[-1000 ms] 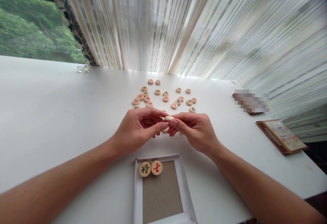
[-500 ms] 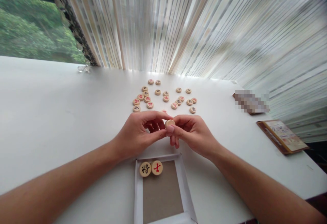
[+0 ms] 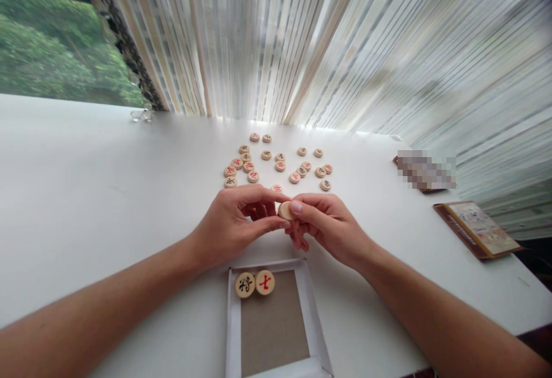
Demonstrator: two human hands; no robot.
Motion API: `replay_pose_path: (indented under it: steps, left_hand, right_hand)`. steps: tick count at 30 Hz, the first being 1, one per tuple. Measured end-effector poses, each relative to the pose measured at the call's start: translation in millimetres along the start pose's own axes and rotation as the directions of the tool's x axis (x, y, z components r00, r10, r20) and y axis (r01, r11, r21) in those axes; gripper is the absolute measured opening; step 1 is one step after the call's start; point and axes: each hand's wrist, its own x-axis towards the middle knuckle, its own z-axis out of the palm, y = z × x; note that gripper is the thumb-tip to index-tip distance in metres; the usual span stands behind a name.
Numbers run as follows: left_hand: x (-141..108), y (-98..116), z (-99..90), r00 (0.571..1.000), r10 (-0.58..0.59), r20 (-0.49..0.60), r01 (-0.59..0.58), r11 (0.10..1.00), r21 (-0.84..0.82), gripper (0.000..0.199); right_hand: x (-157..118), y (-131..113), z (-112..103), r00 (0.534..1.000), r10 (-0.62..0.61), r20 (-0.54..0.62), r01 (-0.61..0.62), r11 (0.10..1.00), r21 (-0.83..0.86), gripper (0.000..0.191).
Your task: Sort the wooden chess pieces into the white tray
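Observation:
Between my two hands is a round wooden piece [image 3: 285, 210], its upper face blank. My left hand [image 3: 241, 217] pinches it from the left, index finger above and thumb below. From the right, my right hand [image 3: 328, 220] grips the same piece, thumb on its face and the other fingers curled underneath. Nearer to me lies an open white box [image 3: 318, 332] with a grey-brown bottom. Two pieces rest side by side in its far left corner, one with a black character [image 3: 245, 285] and one with a red character [image 3: 264, 282].
Several wooden pieces with red or black characters, one of them a red-marked piece [image 3: 253, 176], are scattered on the white table [image 3: 129, 194] beyond my hands. A brown picture box [image 3: 478, 229] and a blurred-out item [image 3: 425, 171] lie at the right. Striped curtains hang behind.
My right thumb has shifted up and right along the piece's edge, and the piece is slightly turned. Both hands otherwise keep their place.

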Motion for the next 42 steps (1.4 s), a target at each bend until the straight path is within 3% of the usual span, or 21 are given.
replay_pose_path:
  steps: [6,25,34,42]
  left_hand:
    - [-0.4,0.1,0.5,1.000,-0.014,-0.018,0.013,0.999,-0.051,0.030]
    - [-3.0,5.0,0.4,0.991,0.120,0.056,-0.126,0.983,0.130,0.014]
    - [-2.8,3.9,-0.8,0.994,0.109,0.031,-0.111,0.990,0.087,0.017]
    - [-1.2,4.9,-1.0,0.998,0.064,0.030,-0.065,0.997,0.030,0.019]
  right_hand:
    - [-0.5,1.7,-0.3,0.999,0.001,0.050,-0.003,0.999,0.052,0.035]
    - [-0.2,4.5,4.1,0.999,0.022,-0.042,-0.023,0.999,-0.028,0.042]
    - [-1.1,2.1,4.2,0.999,0.051,-0.017,-0.051,0.999,-0.016,0.042]
    - [-0.8,-0.9,1.0,1.000,0.004,0.028,-0.003,0.999,-0.044,0.040]
